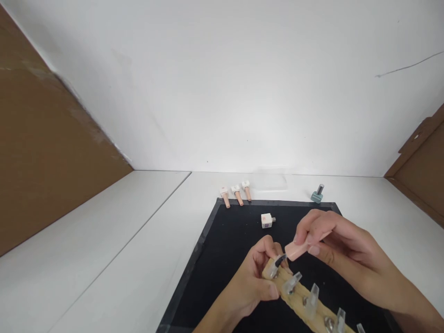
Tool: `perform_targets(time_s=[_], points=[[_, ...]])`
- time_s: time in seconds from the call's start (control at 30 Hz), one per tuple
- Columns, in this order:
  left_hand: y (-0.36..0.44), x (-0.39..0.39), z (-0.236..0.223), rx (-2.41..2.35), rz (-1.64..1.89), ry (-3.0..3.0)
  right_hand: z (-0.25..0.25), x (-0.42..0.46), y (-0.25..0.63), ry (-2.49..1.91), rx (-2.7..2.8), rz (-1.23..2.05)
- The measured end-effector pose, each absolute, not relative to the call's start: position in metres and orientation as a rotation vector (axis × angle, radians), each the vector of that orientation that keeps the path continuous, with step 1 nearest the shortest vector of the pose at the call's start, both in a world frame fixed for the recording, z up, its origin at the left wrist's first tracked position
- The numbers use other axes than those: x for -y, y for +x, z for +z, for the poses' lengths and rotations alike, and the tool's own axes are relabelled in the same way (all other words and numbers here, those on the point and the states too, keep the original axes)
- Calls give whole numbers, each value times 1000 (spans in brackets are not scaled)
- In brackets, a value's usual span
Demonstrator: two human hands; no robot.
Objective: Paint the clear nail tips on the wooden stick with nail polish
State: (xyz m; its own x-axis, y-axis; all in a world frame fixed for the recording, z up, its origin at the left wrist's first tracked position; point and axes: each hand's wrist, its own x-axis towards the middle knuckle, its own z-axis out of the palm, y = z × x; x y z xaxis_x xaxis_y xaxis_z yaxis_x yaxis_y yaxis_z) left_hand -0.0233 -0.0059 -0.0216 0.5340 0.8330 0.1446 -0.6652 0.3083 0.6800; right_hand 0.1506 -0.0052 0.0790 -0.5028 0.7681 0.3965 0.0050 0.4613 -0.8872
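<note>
My left hand [255, 277] grips the far end of a wooden nail tip stand [300, 300], which carries several clear false nail tips [313, 296] in a row. Between my right hand's [342, 247] thumb and fingers is a nail polish brush by its peach cap [297, 249]. The brush end meets the nail tip [276, 267] nearest my left fingers, where a dark patch shows. On the black mat lies an uncapped white nail polish bottle [267, 221], its neck pointing right.
Three white bottles with peach caps [239, 197] lie along the mat's [225, 249] back edge. A clear plastic tray [272, 182] lies behind them, and a teal bottle [316, 195] stands at the right. Brown boards [52, 138] flank the white table.
</note>
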Motion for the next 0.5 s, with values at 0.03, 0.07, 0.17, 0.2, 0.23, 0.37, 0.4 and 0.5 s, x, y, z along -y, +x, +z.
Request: perform_targets(time_s=[0.03, 0.07, 0.17, 0.2, 0.23, 0.37, 0.4, 0.5], points=[[-23, 6, -22, -254, 1009, 766, 79, 5, 151, -662, 1860, 1110], [-24, 6, -22, -251, 1012, 770, 79, 5, 151, -668, 1863, 1099], [-25, 6, -23, -216, 1013, 775, 78, 6, 152, -678, 1819, 1107], [-25, 6, -23, -201, 1013, 773, 77, 7, 151, -661, 1793, 1127], [-26, 5, -23, -192, 1015, 769, 76, 7, 151, -639, 1768, 1151], [-26, 5, -17, -226, 1004, 733, 75, 8, 148, -527, 1767, 1233], [-26, 5, -16, -247, 999, 725, 74, 8, 147, -508, 1775, 1248], [-25, 6, -12, -284, 987, 709, 74, 7, 145, -480, 1781, 1280]])
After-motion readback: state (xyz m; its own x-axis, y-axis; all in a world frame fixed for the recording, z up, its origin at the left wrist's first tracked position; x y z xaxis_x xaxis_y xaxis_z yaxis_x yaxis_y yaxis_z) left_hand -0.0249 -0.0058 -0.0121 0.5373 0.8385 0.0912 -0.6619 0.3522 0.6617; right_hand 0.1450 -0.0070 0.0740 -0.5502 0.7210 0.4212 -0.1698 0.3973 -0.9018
